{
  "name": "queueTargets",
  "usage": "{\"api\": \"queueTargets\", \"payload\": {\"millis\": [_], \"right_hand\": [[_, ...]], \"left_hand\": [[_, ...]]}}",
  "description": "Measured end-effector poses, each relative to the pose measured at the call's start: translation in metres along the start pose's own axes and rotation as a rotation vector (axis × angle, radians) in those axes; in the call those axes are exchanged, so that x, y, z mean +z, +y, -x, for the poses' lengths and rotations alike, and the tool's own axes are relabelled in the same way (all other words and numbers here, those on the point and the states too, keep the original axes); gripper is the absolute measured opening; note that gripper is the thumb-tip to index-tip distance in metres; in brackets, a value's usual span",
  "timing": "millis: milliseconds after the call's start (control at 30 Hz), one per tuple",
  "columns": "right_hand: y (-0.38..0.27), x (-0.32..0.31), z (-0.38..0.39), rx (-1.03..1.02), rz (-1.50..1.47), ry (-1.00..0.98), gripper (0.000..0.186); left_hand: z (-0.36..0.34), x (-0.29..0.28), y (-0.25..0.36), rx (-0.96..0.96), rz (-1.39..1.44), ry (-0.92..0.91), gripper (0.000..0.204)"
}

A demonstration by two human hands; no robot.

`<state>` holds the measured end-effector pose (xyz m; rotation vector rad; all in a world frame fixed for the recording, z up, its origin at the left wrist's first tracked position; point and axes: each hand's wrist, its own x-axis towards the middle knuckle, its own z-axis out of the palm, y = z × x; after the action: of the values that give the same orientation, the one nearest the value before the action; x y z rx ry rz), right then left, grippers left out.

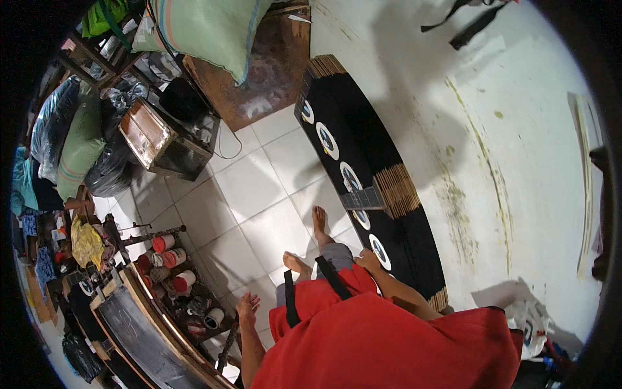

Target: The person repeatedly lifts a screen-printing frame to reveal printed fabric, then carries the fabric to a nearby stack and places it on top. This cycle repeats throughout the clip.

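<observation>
My left hand (247,306) hangs over the floor with its fingers apart and nothing in it, near a low rack of paint-stained tubs (183,281). My right hand (368,260) is at the near-left edge of a long row of black cloth (356,123), beside a round white print (380,251). Its fingers are mostly hidden, so I cannot tell whether they grip anything. Several such round white prints run along the left side of the black cloth. Stacks of thin brown boards (396,190) show at the cloth's ends and middle. A dark grey flat piece (364,199) lies across the row.
A framed printing screen (146,337) lies at lower left. A metal-edged box (165,139) stands on the tiled floor (253,194). Pale green sacks (207,32) lie at the top, one over a brown board (272,84). A stained white wall (505,175) bounds the right.
</observation>
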<state>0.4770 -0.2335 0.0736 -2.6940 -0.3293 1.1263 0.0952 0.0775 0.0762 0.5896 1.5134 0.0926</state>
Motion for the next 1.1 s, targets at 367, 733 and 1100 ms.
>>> {"api": "queueTargets", "payload": {"millis": [367,733,1100], "right_hand": [[0.047,0.031,0.008,-0.110,-0.168,0.060,0.024],[0.039,-0.025,-0.020,-0.106,-0.622,-0.093,0.026],[0.146,-0.043,-0.020,-0.121,-0.081,-0.229,0.028]], "left_hand": [[0.009,-0.058,-0.085,-0.089,0.095,0.076,0.038],[0.083,0.049,-0.154,-0.039,-0.107,0.062,0.040],[0.079,0.055,-0.270,0.224,-0.388,0.137,0.030]]}}
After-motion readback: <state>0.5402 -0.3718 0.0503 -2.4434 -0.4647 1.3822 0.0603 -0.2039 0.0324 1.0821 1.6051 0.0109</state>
